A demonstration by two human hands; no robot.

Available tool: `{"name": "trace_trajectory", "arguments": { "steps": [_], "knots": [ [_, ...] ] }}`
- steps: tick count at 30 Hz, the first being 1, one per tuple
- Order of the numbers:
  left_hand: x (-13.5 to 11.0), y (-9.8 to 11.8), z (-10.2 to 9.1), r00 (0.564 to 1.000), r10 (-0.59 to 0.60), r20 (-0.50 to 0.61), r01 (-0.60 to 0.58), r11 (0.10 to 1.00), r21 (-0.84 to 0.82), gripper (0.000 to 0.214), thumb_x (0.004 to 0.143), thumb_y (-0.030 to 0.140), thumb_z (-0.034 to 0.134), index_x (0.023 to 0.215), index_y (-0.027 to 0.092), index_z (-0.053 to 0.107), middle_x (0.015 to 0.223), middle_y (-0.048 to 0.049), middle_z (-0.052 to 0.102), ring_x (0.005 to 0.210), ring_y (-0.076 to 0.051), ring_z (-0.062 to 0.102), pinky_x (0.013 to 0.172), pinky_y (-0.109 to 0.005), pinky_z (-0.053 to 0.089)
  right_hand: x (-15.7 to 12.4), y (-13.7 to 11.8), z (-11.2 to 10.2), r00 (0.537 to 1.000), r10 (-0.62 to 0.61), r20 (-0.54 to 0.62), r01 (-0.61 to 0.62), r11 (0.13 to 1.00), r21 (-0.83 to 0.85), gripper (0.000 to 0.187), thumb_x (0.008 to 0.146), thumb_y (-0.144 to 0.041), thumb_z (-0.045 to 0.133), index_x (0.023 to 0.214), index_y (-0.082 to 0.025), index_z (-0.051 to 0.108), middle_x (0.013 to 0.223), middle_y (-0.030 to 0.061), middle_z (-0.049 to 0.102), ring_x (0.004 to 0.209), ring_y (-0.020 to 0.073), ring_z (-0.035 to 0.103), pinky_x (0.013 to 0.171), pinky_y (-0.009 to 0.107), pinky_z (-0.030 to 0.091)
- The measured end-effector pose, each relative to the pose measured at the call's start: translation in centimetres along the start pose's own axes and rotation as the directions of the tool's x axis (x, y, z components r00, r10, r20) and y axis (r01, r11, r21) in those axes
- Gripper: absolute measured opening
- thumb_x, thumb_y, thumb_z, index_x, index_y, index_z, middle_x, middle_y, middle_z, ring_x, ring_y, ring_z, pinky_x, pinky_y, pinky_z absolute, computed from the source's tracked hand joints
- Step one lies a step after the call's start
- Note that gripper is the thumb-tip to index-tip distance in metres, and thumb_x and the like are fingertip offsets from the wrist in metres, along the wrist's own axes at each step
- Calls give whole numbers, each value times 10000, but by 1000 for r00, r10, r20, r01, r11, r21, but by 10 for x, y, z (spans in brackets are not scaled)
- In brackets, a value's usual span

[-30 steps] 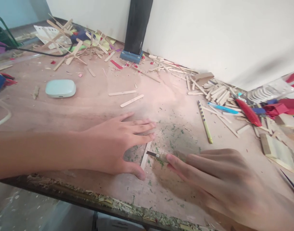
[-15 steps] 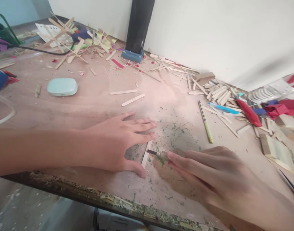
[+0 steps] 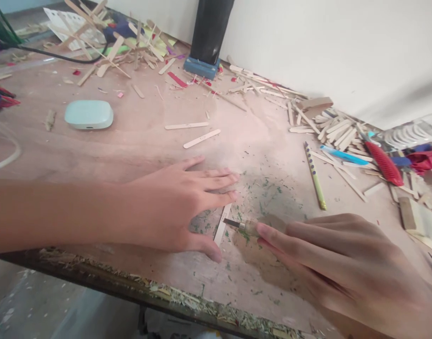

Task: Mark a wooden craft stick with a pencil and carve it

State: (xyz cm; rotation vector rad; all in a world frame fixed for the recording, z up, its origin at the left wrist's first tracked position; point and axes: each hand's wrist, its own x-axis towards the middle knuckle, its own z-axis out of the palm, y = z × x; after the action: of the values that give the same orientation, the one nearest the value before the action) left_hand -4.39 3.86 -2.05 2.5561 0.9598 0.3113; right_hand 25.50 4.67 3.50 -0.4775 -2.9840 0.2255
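Note:
My left hand (image 3: pixel 191 202) lies with fingers spread on the table, its fingertips and thumb pressing the two ends of a wooden craft stick (image 3: pixel 220 230). Small dark marks show near the middle of that stick. My right hand (image 3: pixel 336 254) is closed around the handle of a small chisel (image 3: pixel 233 222), which looks like a carving tool. The chisel's flat metal blade points left, its tip at the stick's marked part. Most of the handle is hidden inside my right hand. Green and dark shavings lie scattered around the stick.
Two craft sticks (image 3: pixel 201 138) lie beyond my left hand, near a mint-coloured case (image 3: pixel 89 114). On the right are a pencil (image 3: pixel 315 176), a blue pen (image 3: pixel 344 155), a red-handled cutter (image 3: pixel 384 163) and a wooden block (image 3: pixel 419 221). Stick piles line the wall; shavings cover the front edge.
The camera view has shifted slightly, so things sit a little differently in the picture. Both hands keep their places, with the chisel tip still at the stick.

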Motion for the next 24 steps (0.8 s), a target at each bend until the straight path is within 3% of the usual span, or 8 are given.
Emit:
{"name": "trace_trajectory", "arguments": {
  "steps": [5, 9, 13, 17, 24],
  "knots": [
    [2, 0, 0, 1000, -5, 13, 5, 1000, 8, 903, 933, 769, 644, 1590, 169, 492, 1741, -84, 284, 1640, -306, 280, 1377, -541, 62, 3, -14, -3, 999, 33, -8, -33, 999, -22, 334, 1150, -207, 354, 1346, -82, 594, 809, 33, 690, 593, 148, 571, 519, 344, 402],
    [2, 2, -1, 1000, -15, 27, 15, 1000, 17, 900, 925, 788, 638, 1593, 202, 492, 1744, -74, 287, 1644, -283, 273, 1376, -504, 56, 3, -22, 0, 997, 46, -55, -50, 996, -78, 259, 1104, -145, 454, 1299, -73, 608, 792, 19, 680, 578, 145, 561, 495, 355, 377],
    [1, 2, -1, 1000, -19, 15, 18, 1000, 24, 890, 920, 775, 659, 1592, 214, 495, 1740, -77, 312, 1638, -283, 290, 1374, -508, 70, 1, -18, 5, 998, 31, -50, -34, 997, -69, 268, 1095, -137, 467, 1309, -54, 606, 785, 27, 669, 596, 153, 572, 510, 357, 372],
    [0, 1, 1, 1000, -17, 17, 17, 999, 30, 896, 926, 796, 629, 1595, 216, 494, 1742, -73, 310, 1642, -282, 280, 1375, -509, 62, 2, -10, 7, 998, -14, -66, 11, 999, -44, 244, 1104, -135, 468, 1290, -76, 615, 715, -3, 612, 541, 147, 463, 517, 359, 303],
    [-1, 0, 1, 999, -22, 31, 20, 997, 70, 915, 932, 832, 577, 1612, 229, 468, 1753, -32, 249, 1655, -220, 237, 1371, -408, -28, 11, -5, 0, 993, -70, -99, 58, 991, -124, 285, 1125, -106, 357, 1261, -105, 607, 667, -28, 546, 535, 160, 407, 511, 351, 308]
  ]
}}
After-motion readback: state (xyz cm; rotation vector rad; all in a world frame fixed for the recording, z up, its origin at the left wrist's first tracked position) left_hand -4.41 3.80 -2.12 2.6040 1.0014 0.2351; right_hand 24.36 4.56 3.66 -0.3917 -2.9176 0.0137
